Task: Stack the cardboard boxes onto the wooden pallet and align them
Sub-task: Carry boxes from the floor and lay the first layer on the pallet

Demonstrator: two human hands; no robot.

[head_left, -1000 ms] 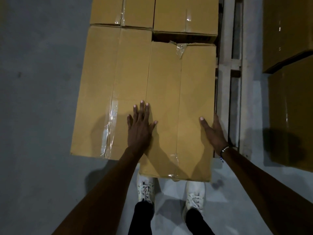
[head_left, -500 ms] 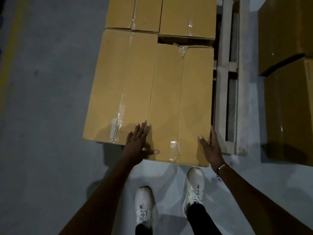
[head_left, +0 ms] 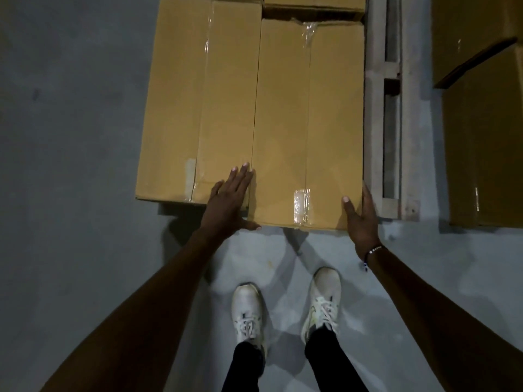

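The left hand [head_left: 229, 199], fingers straight, lies flat across the seam at the near left corner of the right-hand cardboard box [head_left: 308, 123], while the right hand [head_left: 360, 219] presses its near right corner, thumb on top and fingers extended down the side, both forearms reaching up from the lower frame over grey concrete floor [head_left: 70, 165]. This box sits at centre frame on the wooden pallet [head_left: 377, 108], touching the left-hand box [head_left: 198, 103]; further boxes [head_left: 481, 123] stand at right.
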